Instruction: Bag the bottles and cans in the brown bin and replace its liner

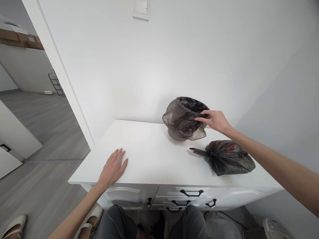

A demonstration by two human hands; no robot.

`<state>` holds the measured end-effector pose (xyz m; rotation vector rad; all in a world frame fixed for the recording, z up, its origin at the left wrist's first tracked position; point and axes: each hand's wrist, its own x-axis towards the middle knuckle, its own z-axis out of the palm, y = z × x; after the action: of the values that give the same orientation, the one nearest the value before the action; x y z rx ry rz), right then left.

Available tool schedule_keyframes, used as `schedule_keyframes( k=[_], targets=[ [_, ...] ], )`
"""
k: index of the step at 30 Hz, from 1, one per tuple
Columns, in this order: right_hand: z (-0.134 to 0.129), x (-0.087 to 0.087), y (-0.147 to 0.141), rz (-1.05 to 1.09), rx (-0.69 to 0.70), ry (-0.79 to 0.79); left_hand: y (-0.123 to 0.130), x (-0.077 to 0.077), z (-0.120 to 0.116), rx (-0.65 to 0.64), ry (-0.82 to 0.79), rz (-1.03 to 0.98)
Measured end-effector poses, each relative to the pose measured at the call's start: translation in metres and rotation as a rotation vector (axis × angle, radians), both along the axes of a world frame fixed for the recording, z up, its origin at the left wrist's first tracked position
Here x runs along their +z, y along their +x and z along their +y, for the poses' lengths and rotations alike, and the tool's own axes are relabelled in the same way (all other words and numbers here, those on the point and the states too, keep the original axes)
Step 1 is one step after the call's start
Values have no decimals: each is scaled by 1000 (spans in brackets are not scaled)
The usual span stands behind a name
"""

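Note:
A trash bin point(176, 135) lined with a thin dark plastic bag point(180, 118) stands on the white cabinet top against the wall. The bag is folded over the rim and hangs loosely down the outside. My right hand point(214, 120) pinches the bag and rim at the right side of the opening. To the front right, under my right forearm, lies a knotted dark garbage bag point(226, 159), filled, with its tied ends pointing left. My left hand point(113, 167) rests flat on the cabinet top at the left, fingers spread, with nothing in it.
The white cabinet point(147, 159) has black handles point(191, 193) on its front, close to my knees. A light switch point(141, 7) is on the wall above. At the left a doorway opens onto a grey floor point(50, 129). Shoes point(90, 221) stand at the lower left.

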<state>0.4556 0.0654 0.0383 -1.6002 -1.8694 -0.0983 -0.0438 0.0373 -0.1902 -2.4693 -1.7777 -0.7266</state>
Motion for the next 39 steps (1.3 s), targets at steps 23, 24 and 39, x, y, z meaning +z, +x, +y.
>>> schedule_keyframes(
  k=[23, 24, 39],
  targets=[
    [-2, -51, 102, -161, -298, -108, 1, 4, -1, 10, -10, 16],
    [-6, -50, 98, -179, -292, -87, 1, 4, -1, 7, -13, 18],
    [-77, -194, -59, 440, 374, -293, 3, 5, 3, 11, 14, 21]
  ],
)
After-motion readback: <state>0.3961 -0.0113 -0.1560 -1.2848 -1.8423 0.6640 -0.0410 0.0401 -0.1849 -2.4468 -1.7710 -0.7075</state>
